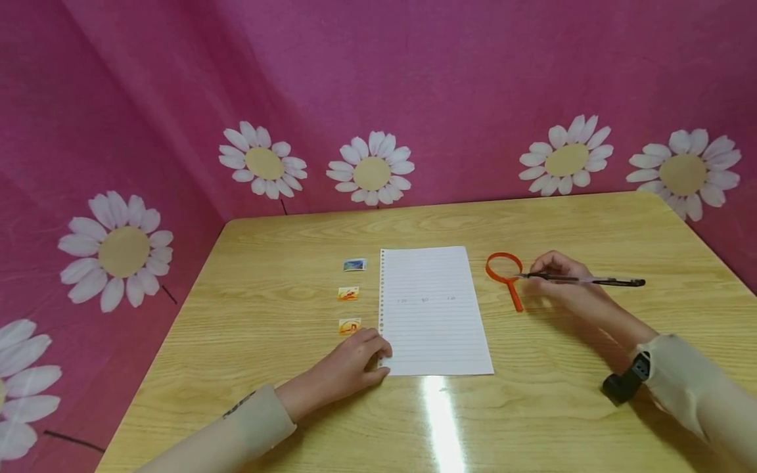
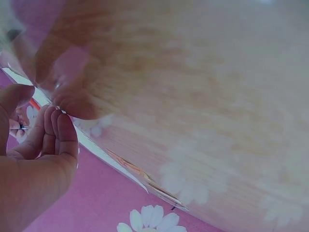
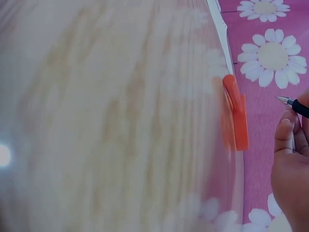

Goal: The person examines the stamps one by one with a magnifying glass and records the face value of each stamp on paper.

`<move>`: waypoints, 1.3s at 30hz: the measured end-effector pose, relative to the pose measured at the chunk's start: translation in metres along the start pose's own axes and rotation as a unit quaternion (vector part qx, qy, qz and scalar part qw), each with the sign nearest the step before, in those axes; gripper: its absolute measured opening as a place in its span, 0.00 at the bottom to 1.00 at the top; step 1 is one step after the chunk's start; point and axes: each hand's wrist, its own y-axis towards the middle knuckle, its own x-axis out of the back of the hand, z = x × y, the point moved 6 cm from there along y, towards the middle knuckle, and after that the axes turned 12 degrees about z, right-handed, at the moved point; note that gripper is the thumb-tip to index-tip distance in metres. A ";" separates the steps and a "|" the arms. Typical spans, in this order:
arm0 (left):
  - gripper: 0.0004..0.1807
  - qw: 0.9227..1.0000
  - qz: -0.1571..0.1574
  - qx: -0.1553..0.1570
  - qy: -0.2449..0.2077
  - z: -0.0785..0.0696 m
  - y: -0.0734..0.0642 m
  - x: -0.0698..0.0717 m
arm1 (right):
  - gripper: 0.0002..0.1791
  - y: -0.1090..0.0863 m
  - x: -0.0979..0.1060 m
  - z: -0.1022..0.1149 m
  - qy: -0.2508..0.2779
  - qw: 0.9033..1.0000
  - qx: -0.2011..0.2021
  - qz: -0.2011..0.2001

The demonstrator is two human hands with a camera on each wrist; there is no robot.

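Note:
In the head view a sheet of lined paper [image 1: 434, 328], with faint writing across its middle, lies flat on the table. My left hand [image 1: 351, 364] rests at its lower left edge, fingertips touching the paper and thumb held apart from the fingers. To the right, my right hand [image 1: 562, 282] pinches a pen [image 1: 591, 280], its bare tip pointing left. That tip overlaps the rim of an orange-red magnifying glass [image 1: 514, 295] in the head view. The right wrist view shows the pen [image 3: 298, 106] raised above the tabletop, apart from the magnifying glass [image 3: 240, 123].
Left of the paper, three small stamp-like pictures stand in a column: a blue one [image 1: 355, 265], an orange one [image 1: 348, 293] and a yellow-orange one [image 1: 349, 326] close to the left hand. A pink cloth [image 1: 449, 79] with daisies hangs behind the wooden table [image 1: 260, 315].

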 end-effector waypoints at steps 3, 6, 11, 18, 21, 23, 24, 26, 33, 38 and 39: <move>0.09 1.000 -0.001 -0.001 0.001 0.000 0.000 0.000 | 0.06 -0.003 0.004 -0.001 0.002 1.000 0.003 -0.001; 0.09 1.000 0.001 0.000 0.002 0.000 0.000 -0.001 | 0.06 -0.006 0.008 -0.001 -0.008 1.000 0.018 -0.004; 0.09 1.000 0.001 0.002 0.004 0.000 0.000 -0.001 | 0.11 -0.009 0.017 0.001 -0.057 0.998 0.027 -0.025; 0.09 1.000 -0.001 0.003 0.005 0.000 0.000 0.000 | 0.15 -0.011 0.030 0.001 -0.143 0.989 0.000 -0.050; 0.09 1.000 -0.001 0.004 0.003 0.000 0.000 0.000 | 0.15 -0.012 0.036 0.001 -0.165 0.984 -0.021 -0.057; 0.09 1.000 -0.001 0.004 0.002 0.000 0.000 0.001 | 0.15 -0.013 0.040 -0.001 -0.170 0.983 -0.038 -0.062; 0.09 1.000 -0.001 0.004 0.002 0.000 0.000 0.001 | 0.16 -0.013 0.041 -0.002 -0.175 0.982 -0.044 -0.064; 0.09 1.000 -0.001 0.004 0.003 0.000 0.000 0.001 | 0.16 -0.014 0.044 -0.005 -0.175 0.981 -0.053 -0.068; 0.09 1.000 -0.003 0.000 0.004 -0.001 0.000 0.000 | 0.16 -0.017 0.049 -0.006 -0.103 0.991 -0.013 -0.087; 0.09 1.000 0.000 0.006 0.002 0.000 0.000 -0.002 | 0.17 -0.023 0.050 -0.001 -0.070 0.993 0.043 -0.086; 0.09 1.000 0.002 0.007 0.001 0.000 0.000 -0.002 | 0.17 -0.024 0.050 0.001 -0.034 0.994 0.066 -0.076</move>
